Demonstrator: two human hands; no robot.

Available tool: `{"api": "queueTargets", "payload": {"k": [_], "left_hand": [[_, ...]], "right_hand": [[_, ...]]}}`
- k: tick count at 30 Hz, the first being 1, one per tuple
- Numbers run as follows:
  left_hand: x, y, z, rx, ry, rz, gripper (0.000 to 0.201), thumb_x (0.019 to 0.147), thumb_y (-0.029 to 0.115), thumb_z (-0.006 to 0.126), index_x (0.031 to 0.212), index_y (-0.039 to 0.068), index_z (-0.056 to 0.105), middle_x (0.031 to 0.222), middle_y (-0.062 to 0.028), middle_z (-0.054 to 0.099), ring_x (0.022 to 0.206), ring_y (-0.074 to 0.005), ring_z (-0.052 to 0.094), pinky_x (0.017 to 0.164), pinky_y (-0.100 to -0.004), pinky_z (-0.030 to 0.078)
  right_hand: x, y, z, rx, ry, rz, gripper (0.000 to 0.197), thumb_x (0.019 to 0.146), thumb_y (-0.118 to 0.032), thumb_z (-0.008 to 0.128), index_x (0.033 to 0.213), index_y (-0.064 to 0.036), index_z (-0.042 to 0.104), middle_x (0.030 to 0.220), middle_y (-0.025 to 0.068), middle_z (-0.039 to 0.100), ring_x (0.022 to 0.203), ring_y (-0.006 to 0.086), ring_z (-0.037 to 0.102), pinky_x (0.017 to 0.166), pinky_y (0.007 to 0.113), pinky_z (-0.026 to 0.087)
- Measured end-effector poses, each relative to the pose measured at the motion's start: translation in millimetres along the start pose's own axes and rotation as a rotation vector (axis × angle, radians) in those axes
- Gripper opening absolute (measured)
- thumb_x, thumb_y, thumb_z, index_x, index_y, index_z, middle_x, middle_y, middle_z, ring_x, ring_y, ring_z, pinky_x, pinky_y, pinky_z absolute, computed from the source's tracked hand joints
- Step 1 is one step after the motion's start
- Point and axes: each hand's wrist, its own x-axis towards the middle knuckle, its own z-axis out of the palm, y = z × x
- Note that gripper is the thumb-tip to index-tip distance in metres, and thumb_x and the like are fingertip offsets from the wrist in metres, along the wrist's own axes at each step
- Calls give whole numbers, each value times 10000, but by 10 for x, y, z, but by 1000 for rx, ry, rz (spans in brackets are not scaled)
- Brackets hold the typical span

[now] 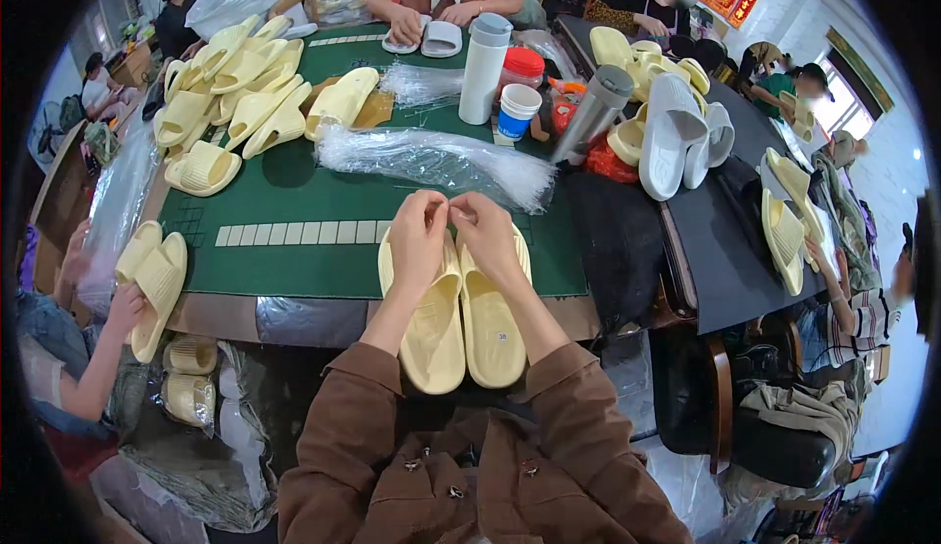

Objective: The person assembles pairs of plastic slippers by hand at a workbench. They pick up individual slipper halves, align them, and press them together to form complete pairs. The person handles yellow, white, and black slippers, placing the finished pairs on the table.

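A pair of pale yellow slide slippers, the left one (431, 343) and the right one (494, 348), lies side by side at the table's near edge, heels toward me. A small white label sticks to the right insole. My left hand (420, 238) and my right hand (486, 240) are above the toe straps, their fingertips pinched together and almost touching. Whatever is between the fingers is too small to make out. Left of them, a row of white squares (299, 233) lies on the green table mat (265, 274). Beyond my hands rests a bundle of clear plastic strands (441, 164).
A pile of yellow slippers (235, 74) covers the far left. A white tumbler (484, 69), a paper cup (518, 113), a red-lidded jar (522, 66) and a grey tumbler (596, 113) stand beyond the strands. White slippers (672, 137) are right. Co-workers' hands hold slippers around the table.
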Motion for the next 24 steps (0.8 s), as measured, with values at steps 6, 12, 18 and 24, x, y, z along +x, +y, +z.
{"api": "queueTargets", "payload": {"k": [6, 12, 18, 24], "left_hand": [[65, -62, -127, -260, 165, -129, 74, 937, 69, 585, 952, -1, 602, 836, -25, 609, 741, -89, 558, 679, -242, 462], [52, -34, -133, -253, 47, -158, 112, 954, 111, 578, 950, 2, 602, 830, -1, 591, 766, -65, 537, 702, -223, 441], [49, -4, -117, -78, 16, -109, 108, 928, 112, 607, 910, 7, 628, 820, -36, 605, 750, -90, 555, 674, -248, 444], [12, 57, -84, 87, 33, -7, 85, 897, 81, 627, 909, -4, 625, 872, -88, 585, 710, -166, 574, 649, -288, 460]], "right_hand": [[-2, -14, -18, -64, 39, -23, 99, 854, -90, 650, 918, -17, 668, 831, 93, 673, 670, 174, 607, 582, 309, 451], [-12, -67, -9, -12, 20, 26, 95, 853, -105, 656, 906, -27, 673, 822, 85, 668, 667, 180, 593, 574, 315, 436], [-7, 70, 20, -88, 49, -173, 83, 833, -90, 657, 884, -26, 667, 826, 100, 646, 722, 225, 604, 621, 339, 450], [-25, -12, -2, -130, 7, -36, 89, 827, -81, 655, 888, -16, 662, 835, 103, 645, 702, 225, 590, 635, 344, 459]]}}
